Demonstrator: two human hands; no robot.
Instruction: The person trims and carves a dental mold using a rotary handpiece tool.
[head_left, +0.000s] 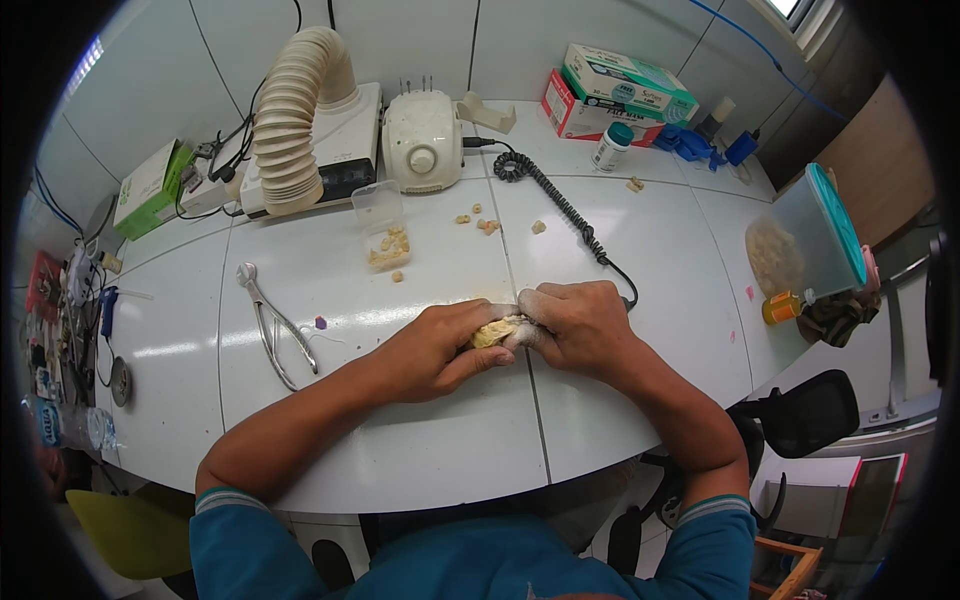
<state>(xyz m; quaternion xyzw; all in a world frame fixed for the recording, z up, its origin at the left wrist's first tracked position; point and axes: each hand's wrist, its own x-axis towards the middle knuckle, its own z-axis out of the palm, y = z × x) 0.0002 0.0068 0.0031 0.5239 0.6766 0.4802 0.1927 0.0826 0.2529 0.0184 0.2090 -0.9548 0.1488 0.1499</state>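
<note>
My left hand [452,345] is closed around a pale yellow, rough lump [494,332] above the front middle of the white table. Its exact kind is unclear, since fingers cover much of it. My right hand [582,325] meets it from the right, its fingers dusted with white powder and curled around a rotary handpiece. Most of that handpiece is hidden; its black coiled cord [563,207] comes out behind the hand and runs to the cream-coloured control box [422,140]. Both hands' fingertips nearly touch at the lump.
Metal pliers [270,322] lie left of my left forearm. A clear plastic box [385,232] holds yellowish pieces, with several loose ones [487,227] nearby. Behind stand a ribbed hose [290,120], mask boxes [620,95] and a white bottle [612,148]. A teal-lidded container [790,250] is at right.
</note>
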